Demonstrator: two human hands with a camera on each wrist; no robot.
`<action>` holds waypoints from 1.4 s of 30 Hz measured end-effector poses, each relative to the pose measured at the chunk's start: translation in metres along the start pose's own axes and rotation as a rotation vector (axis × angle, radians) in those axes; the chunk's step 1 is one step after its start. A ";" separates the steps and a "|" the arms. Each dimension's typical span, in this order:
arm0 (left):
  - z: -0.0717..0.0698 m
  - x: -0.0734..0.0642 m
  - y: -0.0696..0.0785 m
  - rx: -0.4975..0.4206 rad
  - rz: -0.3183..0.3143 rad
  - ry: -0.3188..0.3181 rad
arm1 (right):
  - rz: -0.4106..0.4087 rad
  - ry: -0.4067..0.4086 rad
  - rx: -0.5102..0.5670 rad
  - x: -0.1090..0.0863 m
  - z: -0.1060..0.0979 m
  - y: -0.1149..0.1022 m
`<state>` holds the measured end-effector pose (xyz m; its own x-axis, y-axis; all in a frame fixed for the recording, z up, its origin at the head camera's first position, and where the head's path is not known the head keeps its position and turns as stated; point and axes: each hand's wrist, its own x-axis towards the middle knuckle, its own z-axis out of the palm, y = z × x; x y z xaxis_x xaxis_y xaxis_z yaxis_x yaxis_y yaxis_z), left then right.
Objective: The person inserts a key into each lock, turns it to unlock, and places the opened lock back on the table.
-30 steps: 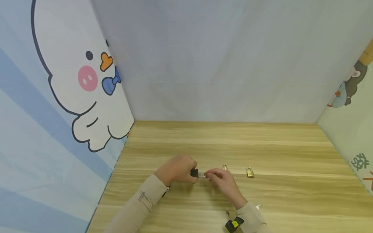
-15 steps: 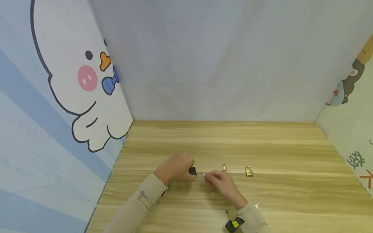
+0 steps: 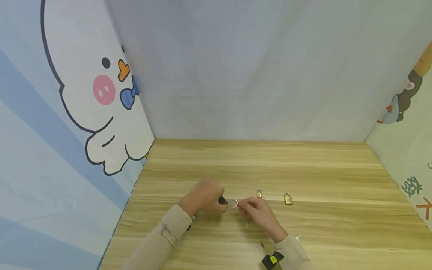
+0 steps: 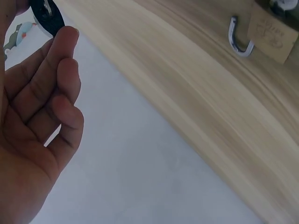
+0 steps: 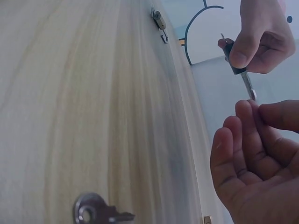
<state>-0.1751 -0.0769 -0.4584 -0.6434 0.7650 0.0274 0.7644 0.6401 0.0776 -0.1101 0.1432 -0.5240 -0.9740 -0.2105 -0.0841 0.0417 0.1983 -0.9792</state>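
Note:
My left hand (image 3: 204,197) grips the body of a black padlock (image 3: 222,201) between thumb and fingers. Its silver shackle (image 3: 233,203) points right and shows as an open hook, one leg free of the body. At the bend of that shackle, my right hand (image 3: 258,212) pinches with thumb and forefinger. The right wrist view has the shackle (image 5: 247,83) running down from the black body to those fingertips, and a thin metal tip sticks out at the body's far end. Only part of the black body (image 4: 49,18) appears in the left wrist view.
Two small brass padlocks, one smaller (image 3: 259,194) and one larger (image 3: 288,199), lie beyond my right hand. Another padlock (image 4: 273,32) with its shackle open lies near my left wrist. A key (image 5: 93,210) and a shiny white piece (image 3: 298,237) lie by my right wrist.
The black padlock has tilted in my left hand. Its shackle, earlier seen with both legs toward the body, now shows as an open hook. My right hand stays at its bend.

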 end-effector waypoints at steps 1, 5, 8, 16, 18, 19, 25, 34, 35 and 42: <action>0.001 0.000 0.001 0.017 -0.008 0.010 | -0.004 0.003 -0.005 0.000 -0.001 0.000; 0.008 0.000 0.004 0.054 -0.069 0.028 | -0.008 0.020 -0.019 -0.002 -0.002 -0.001; 0.012 0.000 0.008 0.043 -0.151 0.015 | 0.005 0.030 -0.022 -0.003 -0.004 -0.002; 0.030 0.000 0.018 -0.046 -0.378 0.053 | -0.061 0.052 -0.108 -0.002 -0.009 -0.005; 0.035 0.000 0.019 -0.067 -0.414 0.078 | -0.094 0.073 -0.176 -0.002 -0.010 -0.005; 0.037 0.000 0.019 -0.077 -0.430 0.087 | -0.115 0.092 -0.227 -0.002 -0.011 -0.004; 0.047 -0.002 0.018 -0.096 -0.478 0.120 | -0.314 0.222 -0.574 -0.003 -0.012 -0.008; 0.064 -0.004 0.014 -0.126 -0.449 0.165 | -0.357 0.278 -0.710 -0.008 -0.019 -0.012; 0.066 -0.005 0.013 -0.123 -0.443 0.164 | -0.346 0.279 -0.705 -0.009 -0.021 -0.012; 0.072 -0.006 0.011 -0.107 -0.430 0.148 | -0.299 0.287 -0.682 -0.011 -0.031 -0.014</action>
<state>-0.1598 -0.0693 -0.5292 -0.9058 0.4088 0.1111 0.4236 0.8799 0.2152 -0.1069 0.1724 -0.5040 -0.9456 -0.1112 0.3056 -0.2854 0.7342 -0.6161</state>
